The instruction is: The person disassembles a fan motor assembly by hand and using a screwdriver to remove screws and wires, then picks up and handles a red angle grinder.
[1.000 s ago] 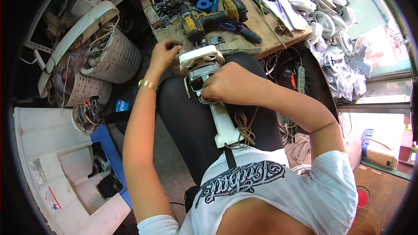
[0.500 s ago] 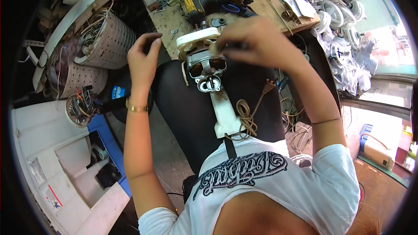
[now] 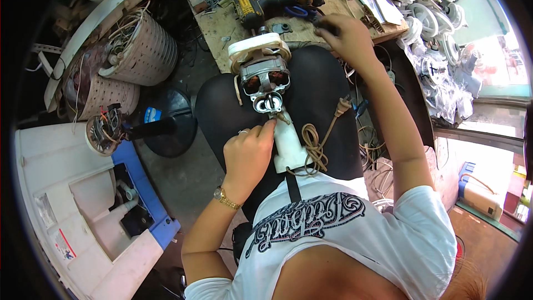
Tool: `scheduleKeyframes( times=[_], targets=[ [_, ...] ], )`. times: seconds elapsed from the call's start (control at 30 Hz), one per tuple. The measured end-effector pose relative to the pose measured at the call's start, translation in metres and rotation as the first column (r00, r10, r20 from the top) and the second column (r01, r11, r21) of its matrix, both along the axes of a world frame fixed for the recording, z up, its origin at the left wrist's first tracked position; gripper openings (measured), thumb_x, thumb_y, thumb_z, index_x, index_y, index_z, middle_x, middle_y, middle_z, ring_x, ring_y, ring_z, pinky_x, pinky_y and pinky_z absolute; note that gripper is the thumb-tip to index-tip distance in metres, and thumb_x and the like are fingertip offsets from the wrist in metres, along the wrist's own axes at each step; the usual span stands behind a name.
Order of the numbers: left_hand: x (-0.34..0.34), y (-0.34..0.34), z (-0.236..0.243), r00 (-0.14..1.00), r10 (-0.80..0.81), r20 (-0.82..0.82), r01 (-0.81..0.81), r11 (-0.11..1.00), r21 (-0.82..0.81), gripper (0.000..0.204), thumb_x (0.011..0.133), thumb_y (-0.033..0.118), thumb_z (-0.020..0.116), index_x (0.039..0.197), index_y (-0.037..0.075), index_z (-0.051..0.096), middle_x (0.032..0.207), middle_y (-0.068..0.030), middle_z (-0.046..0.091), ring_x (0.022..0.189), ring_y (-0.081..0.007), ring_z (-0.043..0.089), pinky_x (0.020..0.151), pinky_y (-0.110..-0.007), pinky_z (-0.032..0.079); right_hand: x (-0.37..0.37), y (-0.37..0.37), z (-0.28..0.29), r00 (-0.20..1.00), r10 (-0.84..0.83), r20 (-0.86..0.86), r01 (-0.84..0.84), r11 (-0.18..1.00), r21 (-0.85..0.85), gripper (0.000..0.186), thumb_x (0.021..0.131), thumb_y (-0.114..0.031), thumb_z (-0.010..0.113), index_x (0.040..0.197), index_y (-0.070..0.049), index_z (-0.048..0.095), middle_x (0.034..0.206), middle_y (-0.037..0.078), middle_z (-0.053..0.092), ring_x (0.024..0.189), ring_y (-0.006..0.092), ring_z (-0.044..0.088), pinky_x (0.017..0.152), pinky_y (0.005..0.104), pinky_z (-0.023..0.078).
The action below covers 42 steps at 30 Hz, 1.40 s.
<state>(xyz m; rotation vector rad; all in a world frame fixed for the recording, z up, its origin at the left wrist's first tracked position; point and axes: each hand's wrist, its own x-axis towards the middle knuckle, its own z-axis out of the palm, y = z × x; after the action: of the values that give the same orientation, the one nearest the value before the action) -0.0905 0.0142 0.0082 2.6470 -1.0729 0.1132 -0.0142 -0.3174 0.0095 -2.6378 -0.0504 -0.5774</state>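
Observation:
On my lap lies an electric fan's bare motor (image 3: 265,78), with copper windings showing in its metal housing. A white round part (image 3: 260,47) sits at its far end, and its white neck (image 3: 288,144) points toward me. My left hand (image 3: 248,155), fingers curled, grips the neck just below the motor. A tan power cord (image 3: 315,147) is bundled beside the neck, its plug (image 3: 342,105) on my right thigh. My right hand (image 3: 350,39) is over the bench's near edge, fingers bent together by a dark object; what they hold is hard to make out.
The wooden bench (image 3: 216,36) carries a yellow-black cordless drill (image 3: 258,5), blue-handled scissors (image 3: 297,11) and small hardware. White plastic parts (image 3: 425,19) are piled at right. Perforated white drums (image 3: 139,50) stand left, beside a black round base (image 3: 172,128) and a white-blue appliance casing (image 3: 55,172).
My left hand has come down and right from the air onto the fan's neck. My right hand has left the motor and moved right and away to the bench.

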Motion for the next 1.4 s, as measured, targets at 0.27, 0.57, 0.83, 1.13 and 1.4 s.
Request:
scheduleKeyframes(
  times=[0.27, 0.57, 0.83, 1.13, 1.4],
  targets=[
    [0.010, -0.027, -0.002, 0.983, -0.145, 0.115, 0.108, 0.955, 0.277, 0.039, 0.086, 0.012, 0.065, 0.124, 0.014, 0.073, 0.062, -0.0023, 0.066, 0.057, -0.0172, 0.069, 0.049, -0.030, 0.053, -0.126, 0.118, 0.014, 0.940, 0.220, -0.259, -0.288, 0.921, -0.264, 0.013, 0.069, -0.022, 0.081, 0.080, -0.017, 0.079, 0.104, 0.004, 0.057, 0.101, 0.0276, 0.050, 0.083, 0.0444, 0.039],
    [0.013, -0.031, -0.022, 0.991, -0.120, 0.056, 0.098, 0.951, 0.294, 0.012, 0.086, 0.011, 0.065, 0.092, 0.014, 0.075, 0.062, -0.0057, 0.068, 0.056, -0.0218, 0.071, 0.048, -0.033, 0.054, -0.121, 0.149, -0.014, 0.977, 0.075, -0.199, -0.155, 0.892, -0.424, 0.007, 0.075, -0.017, 0.070, 0.076, -0.012, 0.075, 0.104, 0.003, 0.059, 0.102, 0.0271, 0.049, 0.084, 0.0487, 0.036],
    [0.014, -0.034, -0.023, 0.990, -0.108, 0.094, 0.086, 0.972, 0.220, 0.008, 0.086, 0.011, 0.065, 0.083, 0.014, 0.072, 0.064, -0.0062, 0.068, 0.057, -0.0230, 0.072, 0.049, -0.035, 0.055, -0.121, 0.148, -0.022, 0.985, 0.088, -0.151, -0.151, 0.866, -0.477, 0.008, 0.076, -0.017, 0.069, 0.080, -0.013, 0.074, 0.103, 0.002, 0.059, 0.104, 0.0260, 0.049, 0.087, 0.0492, 0.036],
    [0.015, -0.019, -0.008, 0.966, -0.210, 0.151, 0.178, 0.964, 0.198, 0.005, 0.086, 0.014, 0.068, 0.091, 0.014, 0.069, 0.069, -0.0044, 0.070, 0.062, -0.0204, 0.073, 0.053, -0.035, 0.056, -0.118, 0.129, 0.008, 0.947, 0.199, -0.253, -0.281, 0.896, -0.343, 0.013, 0.075, -0.015, 0.071, 0.086, -0.013, 0.077, 0.097, 0.003, 0.061, 0.099, 0.0251, 0.054, 0.084, 0.0457, 0.039],
    [-0.004, 0.019, 0.023, 0.819, -0.140, -0.556, -0.263, 0.770, -0.581, 0.012, 0.091, 0.005, 0.073, 0.101, 0.005, 0.066, 0.077, 0.0002, 0.062, 0.074, -0.0086, 0.057, 0.065, -0.027, 0.047, -0.150, 0.059, 0.061, 0.998, 0.065, -0.024, -0.025, 0.667, 0.745, 0.010, 0.095, -0.002, 0.067, 0.102, 0.003, 0.071, 0.099, 0.007, 0.067, 0.087, 0.0118, 0.063, 0.079, 0.0277, 0.051]
  ],
)
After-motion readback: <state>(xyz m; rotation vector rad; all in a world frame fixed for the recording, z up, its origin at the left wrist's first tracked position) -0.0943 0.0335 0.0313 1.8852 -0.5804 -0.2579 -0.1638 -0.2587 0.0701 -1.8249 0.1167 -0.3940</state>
